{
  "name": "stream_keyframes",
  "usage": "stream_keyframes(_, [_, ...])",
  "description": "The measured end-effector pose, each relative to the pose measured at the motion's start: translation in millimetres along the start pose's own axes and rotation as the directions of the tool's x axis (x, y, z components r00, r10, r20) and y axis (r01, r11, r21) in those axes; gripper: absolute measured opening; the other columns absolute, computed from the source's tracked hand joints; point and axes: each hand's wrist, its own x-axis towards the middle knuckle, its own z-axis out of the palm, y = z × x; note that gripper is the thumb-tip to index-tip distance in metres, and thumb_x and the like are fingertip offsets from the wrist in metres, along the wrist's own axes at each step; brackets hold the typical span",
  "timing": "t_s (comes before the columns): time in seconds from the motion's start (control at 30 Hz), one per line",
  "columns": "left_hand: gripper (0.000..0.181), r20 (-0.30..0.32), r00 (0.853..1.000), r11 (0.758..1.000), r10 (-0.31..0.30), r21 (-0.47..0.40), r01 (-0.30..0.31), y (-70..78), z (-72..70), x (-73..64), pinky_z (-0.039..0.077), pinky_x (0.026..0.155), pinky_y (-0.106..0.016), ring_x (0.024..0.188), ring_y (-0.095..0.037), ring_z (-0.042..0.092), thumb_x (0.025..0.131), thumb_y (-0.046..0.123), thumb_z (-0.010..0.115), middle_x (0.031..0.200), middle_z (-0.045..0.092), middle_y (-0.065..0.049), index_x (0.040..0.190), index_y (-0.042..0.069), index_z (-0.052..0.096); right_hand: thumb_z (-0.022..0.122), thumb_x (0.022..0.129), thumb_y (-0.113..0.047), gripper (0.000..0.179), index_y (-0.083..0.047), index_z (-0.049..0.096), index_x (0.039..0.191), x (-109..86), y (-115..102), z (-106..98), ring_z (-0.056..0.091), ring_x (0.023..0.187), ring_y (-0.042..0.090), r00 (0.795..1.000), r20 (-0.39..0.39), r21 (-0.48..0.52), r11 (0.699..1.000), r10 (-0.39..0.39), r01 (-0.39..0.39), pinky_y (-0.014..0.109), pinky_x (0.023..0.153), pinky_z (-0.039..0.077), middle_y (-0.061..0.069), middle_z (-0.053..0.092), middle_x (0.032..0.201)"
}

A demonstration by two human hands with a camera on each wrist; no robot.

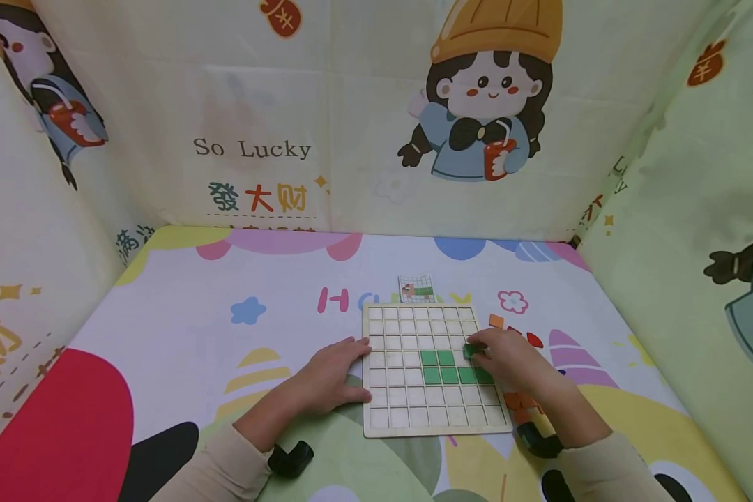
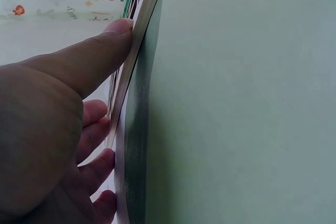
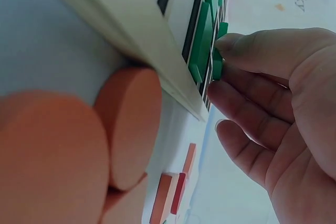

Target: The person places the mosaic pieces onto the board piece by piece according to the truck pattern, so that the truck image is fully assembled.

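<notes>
A light wooden grid board [image 1: 389,418] lies on the table, with several green square tiles [image 1: 450,375] set in two rows of its cells. My left hand [image 1: 329,376] rests along the board's left edge, thumb and fingertips touching its side, as the left wrist view shows too. Over the right side of the board, my right hand [image 1: 508,359] pinches one green square tile [image 3: 218,65] between thumb and fingers. That tile is at the right column, just above the lower green row. The fingers partly hide it in the head view.
Behind the board lies a small picture card [image 1: 417,288] with a coloured grid pattern. Orange pieces [image 1: 519,401] lie by the board's right edge, partly under the right forearm. Farther back are an orange square [image 1: 496,321] and a red piece [image 1: 535,340]. Printed cloth walls surround the table.
</notes>
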Motion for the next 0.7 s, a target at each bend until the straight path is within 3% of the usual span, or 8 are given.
stream_keyframes(0.7, [0.073,-0.001,1.000,1.000,0.008,-0.003,-0.008,0.0,-0.7,-0.3,0.028,0.114,-0.055,0.144,-0.037,0.030,0.086,0.031,0.079,0.155,0.041,-0.010,0.145,0.003,0.047,0.073,0.090,-0.011,0.026,-0.005,0.072,0.115,2.6,-11,6,0.063,0.107,0.031,0.999,0.019,-0.031,0.999,-0.035,0.036,0.048,0.093,0.052,0.008,0.070,0.110])
